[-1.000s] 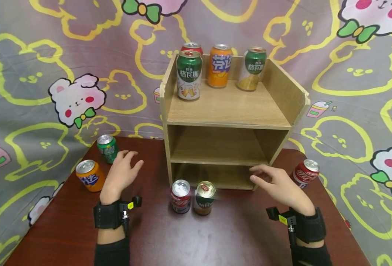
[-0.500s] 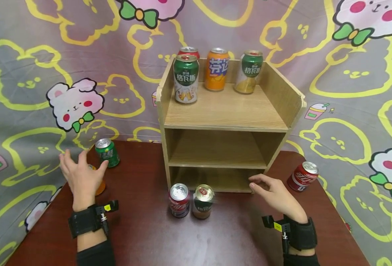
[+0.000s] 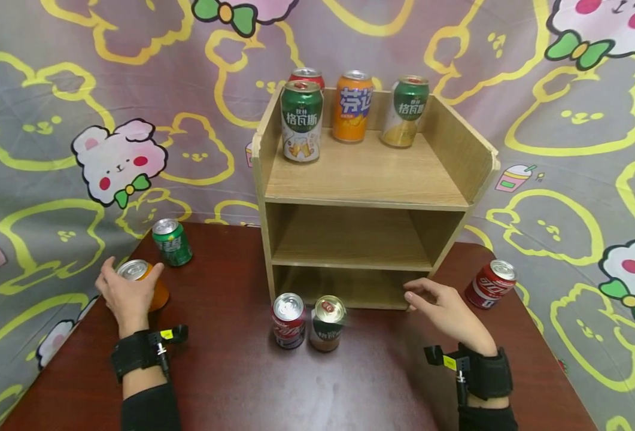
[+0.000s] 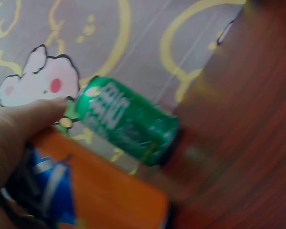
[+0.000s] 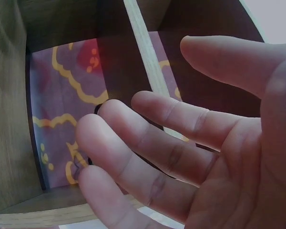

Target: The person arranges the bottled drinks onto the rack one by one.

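Left hand (image 3: 128, 296): curled round an orange can (image 3: 159, 294), upper part, beside the left edge of the worktop (image 3: 231, 377). Green can (image 3: 173, 246): just beyond, near the back left corner. Right hand (image 3: 446, 308): loosely bent, holding nothing, before the lower right corner of a shelf unit (image 3: 365, 204). Risk, judged: a loose grip could tip the orange can off the left edge; a backward swing could knock the green can.

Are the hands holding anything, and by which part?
The left hand is curled round the upper part of the orange can beside the green can; how tightly can't be told. The right hand holds nothing.
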Available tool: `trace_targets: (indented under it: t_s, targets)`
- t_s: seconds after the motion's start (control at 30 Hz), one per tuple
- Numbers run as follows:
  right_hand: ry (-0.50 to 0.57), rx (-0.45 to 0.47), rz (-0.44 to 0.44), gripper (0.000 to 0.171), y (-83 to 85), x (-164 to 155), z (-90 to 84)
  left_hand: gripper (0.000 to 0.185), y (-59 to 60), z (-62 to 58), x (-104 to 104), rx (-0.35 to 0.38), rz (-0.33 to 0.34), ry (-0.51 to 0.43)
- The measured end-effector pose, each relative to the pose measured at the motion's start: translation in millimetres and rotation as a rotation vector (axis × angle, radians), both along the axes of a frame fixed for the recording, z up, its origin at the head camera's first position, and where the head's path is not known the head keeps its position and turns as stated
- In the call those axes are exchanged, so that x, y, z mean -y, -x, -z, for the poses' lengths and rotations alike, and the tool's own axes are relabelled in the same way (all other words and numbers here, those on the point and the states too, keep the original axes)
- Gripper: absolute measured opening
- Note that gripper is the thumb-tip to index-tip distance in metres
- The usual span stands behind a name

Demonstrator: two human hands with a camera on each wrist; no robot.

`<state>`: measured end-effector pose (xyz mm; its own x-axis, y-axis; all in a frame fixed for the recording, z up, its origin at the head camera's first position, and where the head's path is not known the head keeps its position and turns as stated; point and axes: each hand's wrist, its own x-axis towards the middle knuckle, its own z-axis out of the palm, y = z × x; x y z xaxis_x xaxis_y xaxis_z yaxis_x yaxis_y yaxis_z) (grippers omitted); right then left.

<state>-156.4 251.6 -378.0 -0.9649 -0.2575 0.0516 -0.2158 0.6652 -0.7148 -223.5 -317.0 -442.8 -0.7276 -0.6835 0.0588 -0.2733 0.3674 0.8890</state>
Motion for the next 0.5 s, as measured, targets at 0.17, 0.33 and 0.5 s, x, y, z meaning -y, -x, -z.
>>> trace_targets:
  t_s: [0.17, 0.33, 0.5]
  targets:
    - [0.011, 0.024, 0.000, 0.033, 2.3, 1.8, 0.5, 0.094, 7.8, 6.2, -4.7, -0.125, -0.115, -0.111]
    - [0.016, 0.030, 0.001, 0.033, 3.8, 1.6, 2.5, 0.095, 8.0, 10.0, 2.3, -0.104, -0.032, -0.182]
    - [0.025, 0.037, -0.006, 0.033, 6.1, 0.7, 5.5, 0.098, 3.9, 18.2, 13.1, -0.069, 0.098, -0.241]
